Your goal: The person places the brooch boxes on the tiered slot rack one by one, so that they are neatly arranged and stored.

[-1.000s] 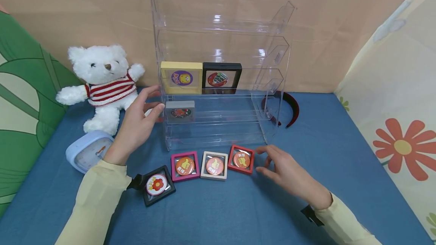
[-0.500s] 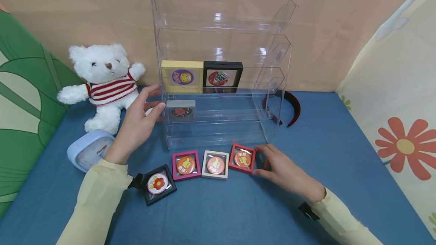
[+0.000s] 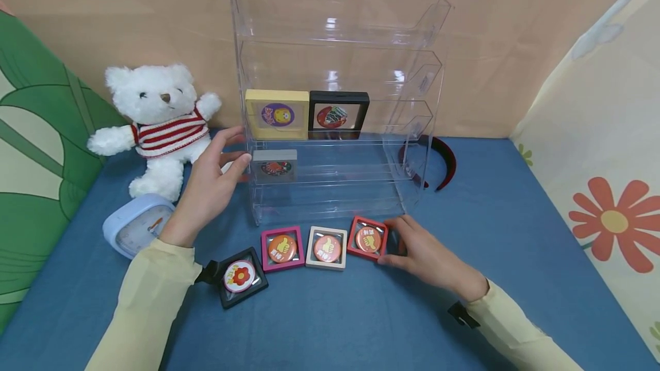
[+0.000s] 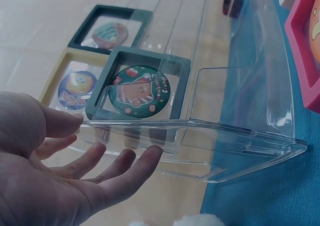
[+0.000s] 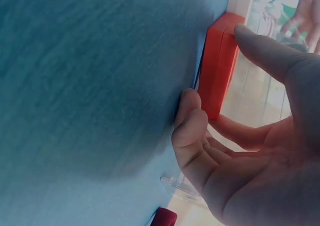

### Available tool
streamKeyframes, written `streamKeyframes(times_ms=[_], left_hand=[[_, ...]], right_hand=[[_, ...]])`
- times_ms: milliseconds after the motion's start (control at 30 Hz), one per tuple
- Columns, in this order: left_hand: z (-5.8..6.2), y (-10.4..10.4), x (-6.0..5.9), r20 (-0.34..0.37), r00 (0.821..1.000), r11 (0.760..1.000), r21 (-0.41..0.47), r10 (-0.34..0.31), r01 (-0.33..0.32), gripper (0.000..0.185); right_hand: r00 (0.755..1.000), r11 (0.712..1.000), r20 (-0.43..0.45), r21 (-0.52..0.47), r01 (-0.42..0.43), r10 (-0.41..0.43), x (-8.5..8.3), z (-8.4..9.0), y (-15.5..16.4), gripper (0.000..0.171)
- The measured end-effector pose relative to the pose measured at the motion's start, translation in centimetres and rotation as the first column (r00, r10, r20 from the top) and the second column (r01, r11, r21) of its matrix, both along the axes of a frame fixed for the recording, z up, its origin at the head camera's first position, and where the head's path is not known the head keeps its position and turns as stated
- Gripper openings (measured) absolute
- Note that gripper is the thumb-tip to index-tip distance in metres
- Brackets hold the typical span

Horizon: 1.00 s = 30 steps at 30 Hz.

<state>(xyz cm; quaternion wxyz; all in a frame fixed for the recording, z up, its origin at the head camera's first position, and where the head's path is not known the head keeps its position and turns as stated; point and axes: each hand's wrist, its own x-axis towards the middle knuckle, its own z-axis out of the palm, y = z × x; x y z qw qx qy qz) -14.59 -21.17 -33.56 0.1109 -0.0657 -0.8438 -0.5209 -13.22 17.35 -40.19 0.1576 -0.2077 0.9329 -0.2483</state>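
Note:
My left hand (image 3: 208,185) rests against the left side of a clear display rack (image 3: 330,173), its thumb at the front edge and its loosely bent fingers along the outer side. My right hand (image 3: 430,253) grips a small red badge frame (image 3: 353,243) by its right side, thumb at the near corner and forefinger at the far one. The red frame lies tilted up slightly at the end of a row. Beside it lie a cream frame (image 3: 309,253), a magenta frame (image 3: 265,252) and a black frame with a flower badge (image 3: 252,296).
On the rack stand a yellow frame (image 3: 252,110), a black frame (image 3: 356,116) and a grey frame (image 3: 275,155). A white teddy bear (image 3: 146,96) and a blue clock (image 3: 118,231) are at the left. A dark red headband (image 3: 446,162) lies behind the rack's right side.
My right hand has moved slightly left, from just beside the red frame to a grip on its right side. The left hand has stayed at the rack.

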Motion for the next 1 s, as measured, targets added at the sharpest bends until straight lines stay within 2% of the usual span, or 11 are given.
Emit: streamKeyframes(times_ms=[367,733,867,1000], left_hand=[[-0.1,0.0,0.0,0.004,1.0,1.0,-0.006,0.005,-0.005,0.053],[0.1,0.1,0.0,0.005,1.0,1.0,-0.007,0.003,-0.003,0.053],[0.1,0.1,0.0,0.004,1.0,1.0,-0.009,0.004,-0.004,0.053],[0.0,0.0,0.0,0.007,1.0,1.0,-0.006,0.005,-0.005,0.053]], right_hand=[[0.996,0.993,0.027,-0.073,0.089,-0.088,0.4,-0.2,-0.7,0.075],[0.993,0.988,0.026,-0.1,0.121,-0.119,0.8,-0.1,-1.1,0.076],[0.991,0.98,0.051,-0.151,0.131,-0.125,0.9,-0.1,-1.2,0.073],[0.994,0.972,0.043,-0.213,0.103,-0.096,1.1,-0.1,-1.0,0.065]])
